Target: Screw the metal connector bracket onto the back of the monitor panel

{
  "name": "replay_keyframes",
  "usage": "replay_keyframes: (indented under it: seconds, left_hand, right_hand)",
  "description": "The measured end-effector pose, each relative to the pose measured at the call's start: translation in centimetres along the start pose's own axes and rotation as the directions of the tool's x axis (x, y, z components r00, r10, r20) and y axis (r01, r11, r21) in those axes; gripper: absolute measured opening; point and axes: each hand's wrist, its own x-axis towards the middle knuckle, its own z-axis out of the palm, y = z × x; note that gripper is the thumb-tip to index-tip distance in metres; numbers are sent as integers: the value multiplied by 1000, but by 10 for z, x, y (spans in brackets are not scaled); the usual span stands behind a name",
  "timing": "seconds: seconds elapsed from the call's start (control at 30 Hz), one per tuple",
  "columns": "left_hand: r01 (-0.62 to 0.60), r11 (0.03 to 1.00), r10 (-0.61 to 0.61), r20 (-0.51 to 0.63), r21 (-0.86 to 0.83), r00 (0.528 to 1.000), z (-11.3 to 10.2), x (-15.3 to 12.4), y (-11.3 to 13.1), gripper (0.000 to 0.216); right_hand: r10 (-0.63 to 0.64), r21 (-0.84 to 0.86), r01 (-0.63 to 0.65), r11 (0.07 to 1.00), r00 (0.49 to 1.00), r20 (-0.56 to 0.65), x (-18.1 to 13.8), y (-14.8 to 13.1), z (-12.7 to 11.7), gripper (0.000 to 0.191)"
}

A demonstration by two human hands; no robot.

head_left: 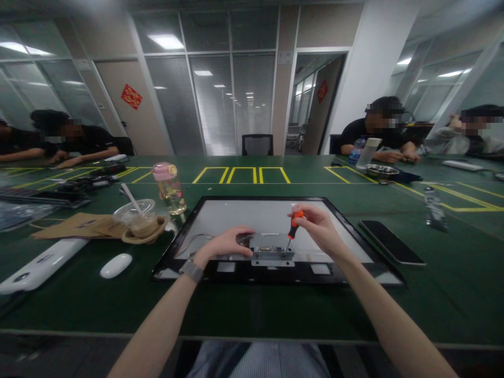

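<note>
A monitor panel (220,212) lies face down on the green table, its black frame around a pale metal back. A small metal bracket with connector ports (273,255) sits near its front edge. My right hand (319,226) is closed on an orange-handled screwdriver (294,222), held upright with its tip down on the bracket. My left hand (228,243) rests curled on the panel just left of the bracket, fingers over a small dark part. A watch is on my left wrist.
A white mouse (115,265), a plastic cup with a straw (136,216) on brown paper, and a pink-capped bottle (170,188) stand to the left. A black phone (390,241) lies to the right. Other people sit at the far left and far right.
</note>
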Motion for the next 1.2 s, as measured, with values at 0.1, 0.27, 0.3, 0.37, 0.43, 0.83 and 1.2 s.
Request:
replay_keyframes:
  seconds: [0.1,0.27,0.3,0.37,0.43,0.83,1.2]
  left_hand:
    - [5,1000,-5,5,-2,1000,0,0,1,73]
    - [1,1000,-1,12,-4,1000,-1,-1,2,72]
    - [2,1000,-2,12,-4,1000,0,0,2,73]
    - [1,1000,-1,12,-1,1000,0,0,0,73]
    - [-3,1000,3,15,6,1000,0,1,-1,73]
    - [3,1000,-3,16,14,1000,0,1,-1,73]
    - [-5,1000,5,9,19,1000,0,1,-3,73]
  right_hand:
    - [10,63,-12,998,1000,27,-1,-1,2,14]
    - [110,152,-136,979,980,167,-4,-10,5,23]
    - [104,162,-133,978,979,176,-5,-10,6,22]
    - [76,177,-109,978,980,181,-5,-10,7,20]
    - [50,183,-81,980,985,166,-5,-9,9,20]
    - [41,169,-60,984,993,110,-3,-10,7,21]
    - [20,71,-28,997,993,112,-3,-10,6,20]
